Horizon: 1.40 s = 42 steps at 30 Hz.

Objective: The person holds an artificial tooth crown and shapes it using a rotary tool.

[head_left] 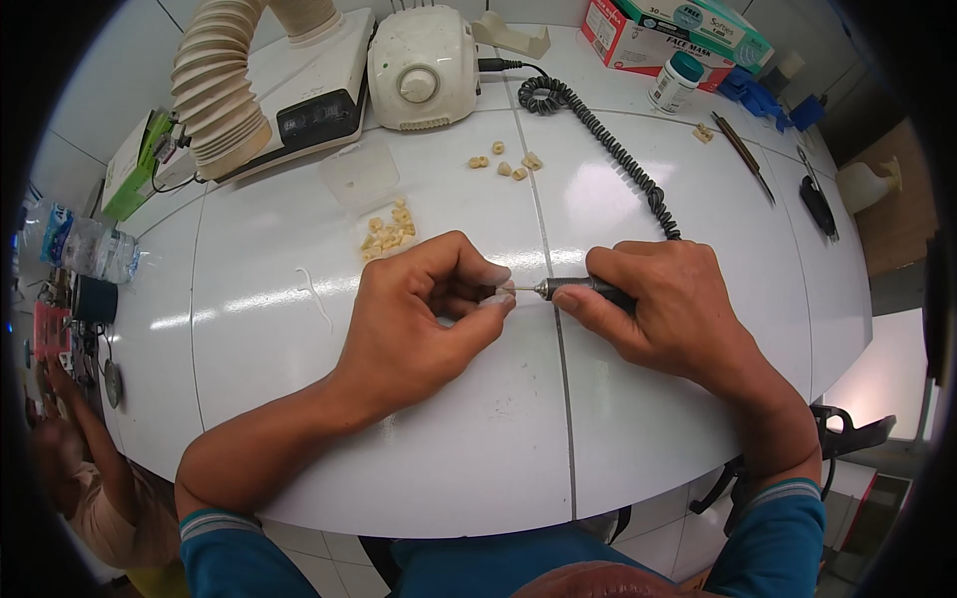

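Observation:
Over the middle of the white tiled table, my left hand [419, 319] pinches a small pale piece [505, 290] between thumb and fingertips. My right hand [663, 304] is wrapped round a dark rotary handpiece [588, 288], whose thin metal tip points left and meets the piece. Fingers hide most of the piece. A coiled black cord [623, 154] runs to a cream control box [423, 70]. Just beyond my left hand is a clear box [362, 234] of small tooth-like pieces [391, 231]. Several more such pieces [504, 167] lie loose farther back.
At the back left stands a ribbed hose [214, 90] on a white unit. Mask boxes [668, 40], a white bottle [675, 83] and a slim tool [743, 157] are back right. Bottles [95, 244] stand left. Another person [100, 488] sits at the lower left.

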Each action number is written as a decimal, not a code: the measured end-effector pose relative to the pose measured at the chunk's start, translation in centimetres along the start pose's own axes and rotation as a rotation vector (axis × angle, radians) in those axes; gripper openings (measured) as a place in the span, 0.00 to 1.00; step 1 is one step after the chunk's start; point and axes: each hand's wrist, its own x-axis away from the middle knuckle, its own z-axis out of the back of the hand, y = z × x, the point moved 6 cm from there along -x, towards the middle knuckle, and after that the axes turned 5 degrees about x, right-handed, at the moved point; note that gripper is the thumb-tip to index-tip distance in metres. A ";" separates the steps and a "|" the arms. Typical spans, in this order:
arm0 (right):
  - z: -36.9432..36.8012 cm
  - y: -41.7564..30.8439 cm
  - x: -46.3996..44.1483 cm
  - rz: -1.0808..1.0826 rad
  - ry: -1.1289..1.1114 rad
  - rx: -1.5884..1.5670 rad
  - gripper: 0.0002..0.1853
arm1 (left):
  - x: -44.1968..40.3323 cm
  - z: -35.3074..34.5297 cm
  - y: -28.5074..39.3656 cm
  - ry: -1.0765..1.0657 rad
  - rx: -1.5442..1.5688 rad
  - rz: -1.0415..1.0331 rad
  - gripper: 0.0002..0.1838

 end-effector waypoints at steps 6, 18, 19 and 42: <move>-0.1 -0.2 0.0 0.001 0.001 0.009 0.31 | 0.1 -0.1 0.1 -0.009 -0.063 0.000 0.07; 0.0 -0.1 0.1 -0.002 0.015 0.001 0.31 | 0.0 0.0 0.3 -0.005 -0.046 0.008 0.08; 0.0 0.0 0.0 -0.005 0.010 0.000 0.31 | 0.0 0.0 0.3 -0.005 -0.048 0.008 0.08; 0.2 0.2 -0.1 -0.022 0.011 -0.031 0.30 | 0.2 0.2 0.2 0.003 0.001 -0.010 0.08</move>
